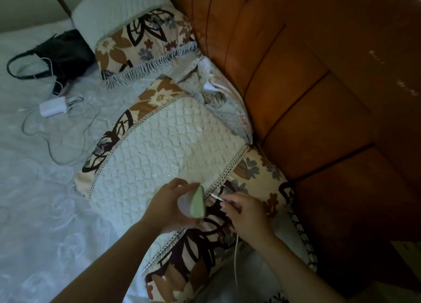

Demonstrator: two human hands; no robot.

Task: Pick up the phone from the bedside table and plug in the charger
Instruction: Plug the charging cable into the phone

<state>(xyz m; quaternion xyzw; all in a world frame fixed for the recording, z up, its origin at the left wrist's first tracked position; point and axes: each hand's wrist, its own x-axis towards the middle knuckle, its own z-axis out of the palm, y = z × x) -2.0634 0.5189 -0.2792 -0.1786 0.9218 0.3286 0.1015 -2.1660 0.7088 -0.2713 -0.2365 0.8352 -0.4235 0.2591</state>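
Note:
My left hand (168,205) grips a phone (193,203) in a pale green case, held on edge above a pillow. My right hand (245,213) pinches the white plug end of a charger cable (215,197), with the tip a short gap from the phone's near end and pointing at it. The white cable (236,257) hangs down from my right hand toward the bottom of the view. The plug and the phone are apart.
A white quilted pillow (164,147) with floral trim lies under my hands, with another floral pillow (141,42) behind it. An orange padded headboard (307,86) fills the right. On the white bedspread (36,211) at left lie a second white charger block (52,107) with looped cable and a black handbag (61,52).

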